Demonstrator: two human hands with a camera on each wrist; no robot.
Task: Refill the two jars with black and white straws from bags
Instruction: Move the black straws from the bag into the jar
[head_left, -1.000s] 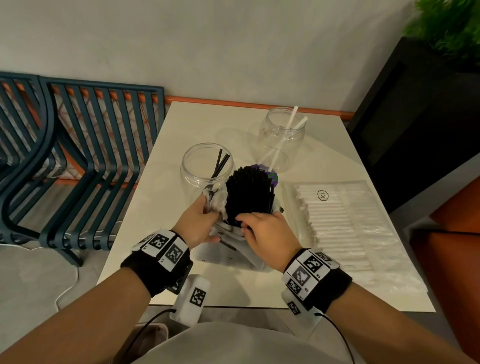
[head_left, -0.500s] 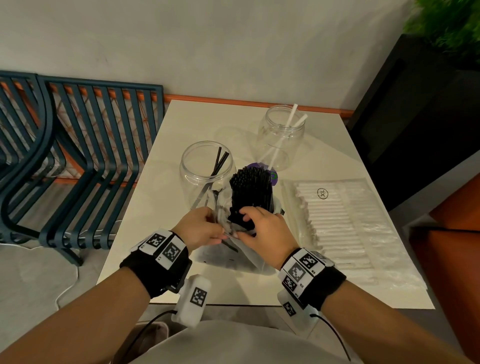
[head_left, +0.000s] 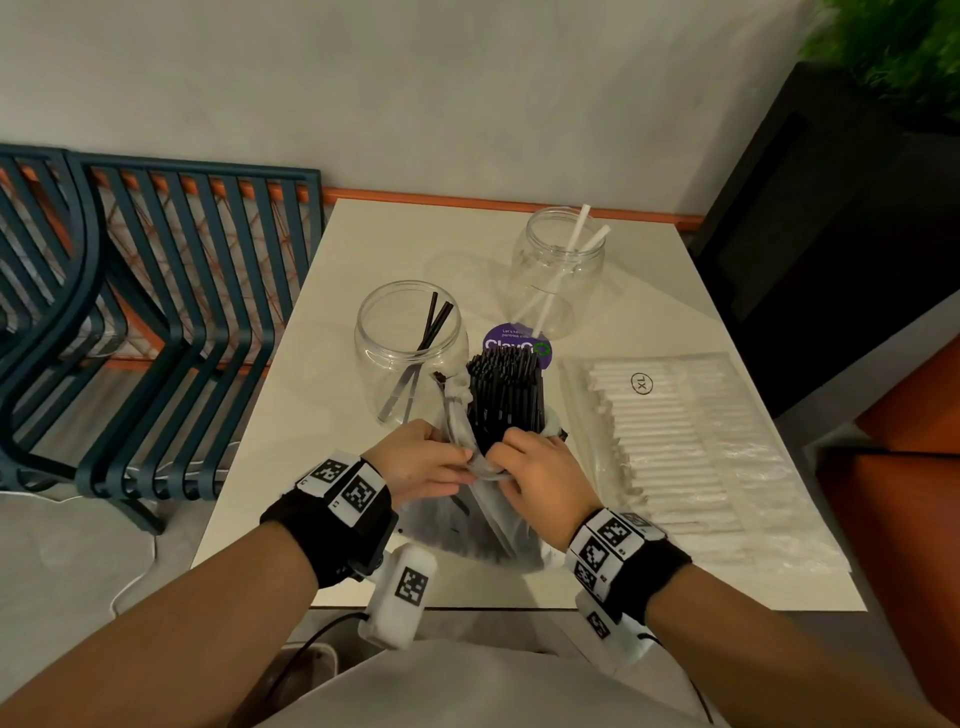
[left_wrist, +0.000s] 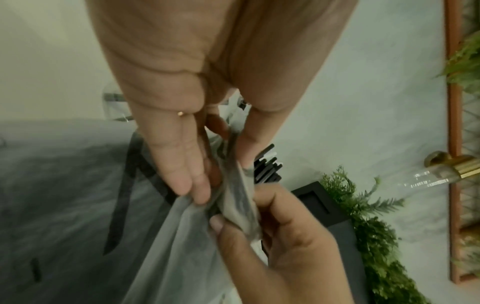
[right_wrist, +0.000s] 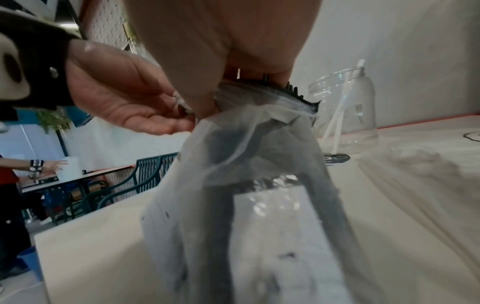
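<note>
A bundle of black straws (head_left: 506, 395) stands upright out of a clear plastic bag (head_left: 483, 525) at the table's middle. My left hand (head_left: 462, 460) pinches the bag's rim on the left of the bundle. My right hand (head_left: 501, 457) pinches the same gathered rim from the right, as the left wrist view shows: left hand (left_wrist: 221, 185), right hand (left_wrist: 246, 224), black straws (left_wrist: 267, 164). Behind on the left is a clear jar (head_left: 410, 343) holding a few black straws. Farther back on the right, another jar (head_left: 558, 270) holds two white straws. The bag (right_wrist: 246, 164) hangs crumpled under my right hand.
A flat bag of white straws (head_left: 685, 447) lies on the table's right half. A purple round sticker (head_left: 517, 340) sits behind the bundle. Dark metal chairs (head_left: 156, 322) stand left of the table (head_left: 322, 415), and a black planter (head_left: 831, 208) stands to the right.
Both hands slid down the bundle and came together at the bag's rim. The plastic is bunched lower, and more of the black straws stand bare above it.
</note>
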